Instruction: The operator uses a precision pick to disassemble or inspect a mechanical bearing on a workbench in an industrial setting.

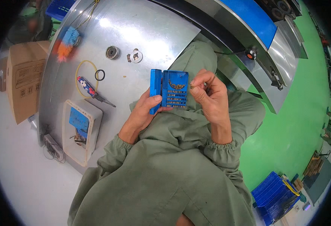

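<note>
My left hand (138, 114) is wrapped round a small blue plastic case (156, 84), its lid hinged open, above my lap. Loose small brass-coloured pieces (177, 86) lie in the case's upper compartment. Below them, several rows of slots hold similar pieces. Just right of the case, my right hand (213, 98) is closed in a pinch. A tiny brass-coloured piece (191, 87) shows at its fingertips; its exact shape is too small to make out.
On the metal table (150, 30) lie a screwdriver (94, 92), yellow ring (77, 75), black ring (100, 75), round metal part (112, 52) and flat metal disc (136, 56). A white bin (81, 132) holds blue pieces. A cardboard box (26, 79) stands left; a machine (244, 22) is right.
</note>
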{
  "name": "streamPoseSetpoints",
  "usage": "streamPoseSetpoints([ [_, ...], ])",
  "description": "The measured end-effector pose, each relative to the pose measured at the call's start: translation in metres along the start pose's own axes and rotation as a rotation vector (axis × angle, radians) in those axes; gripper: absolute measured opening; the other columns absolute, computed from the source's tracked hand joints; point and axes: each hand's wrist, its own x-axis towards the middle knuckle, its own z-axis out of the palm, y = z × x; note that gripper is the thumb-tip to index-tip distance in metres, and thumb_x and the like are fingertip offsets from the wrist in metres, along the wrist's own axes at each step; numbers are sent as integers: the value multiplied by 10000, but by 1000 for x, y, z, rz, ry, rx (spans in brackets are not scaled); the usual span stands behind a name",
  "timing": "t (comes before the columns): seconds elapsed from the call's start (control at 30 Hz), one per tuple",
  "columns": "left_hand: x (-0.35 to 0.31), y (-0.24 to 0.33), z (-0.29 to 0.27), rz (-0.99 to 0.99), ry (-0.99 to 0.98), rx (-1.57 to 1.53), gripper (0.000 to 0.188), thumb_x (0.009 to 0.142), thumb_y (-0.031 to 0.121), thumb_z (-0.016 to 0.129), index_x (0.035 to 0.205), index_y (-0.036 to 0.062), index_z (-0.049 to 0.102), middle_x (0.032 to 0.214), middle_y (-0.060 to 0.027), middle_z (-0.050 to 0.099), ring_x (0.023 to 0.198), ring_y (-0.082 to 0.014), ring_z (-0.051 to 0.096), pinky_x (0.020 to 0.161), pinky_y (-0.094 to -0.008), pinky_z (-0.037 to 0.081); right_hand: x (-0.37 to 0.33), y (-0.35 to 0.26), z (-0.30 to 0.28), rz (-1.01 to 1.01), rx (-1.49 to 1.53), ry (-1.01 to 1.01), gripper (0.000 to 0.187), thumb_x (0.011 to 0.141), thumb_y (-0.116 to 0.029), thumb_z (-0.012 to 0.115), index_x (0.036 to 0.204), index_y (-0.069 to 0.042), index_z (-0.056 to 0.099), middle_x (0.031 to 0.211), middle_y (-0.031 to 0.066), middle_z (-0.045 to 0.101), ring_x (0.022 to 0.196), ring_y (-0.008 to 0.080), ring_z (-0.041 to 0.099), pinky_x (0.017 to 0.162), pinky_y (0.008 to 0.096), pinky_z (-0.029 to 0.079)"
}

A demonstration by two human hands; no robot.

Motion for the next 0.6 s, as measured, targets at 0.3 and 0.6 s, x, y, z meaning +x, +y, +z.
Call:
streamPoseSetpoints([
  [0.3, 1, 0, -3, -24, -3, -32, 711, 874, 384, 620, 1388, -25, 348, 1278, -158, 535, 1131, -232, 574, 933, -390, 496, 2, 2, 3, -43, -78, -2, 102, 875, -104, 710, 930, -51, 643, 836, -47, 514, 757, 53, 391, 689, 208, 330],
  [0.6, 2, 3, 1, -6, 49, 108, 749, 865, 390, 643, 1408, -24, 335, 1278, -179, 547, 1117, -257, 593, 907, -402, 520, 3, 6, 2, 86, -166, 144, 113, 946, -112, 609, 1015, -29, 574, 850, -28, 525, 823, 49, 463, 731, 201, 377],
])
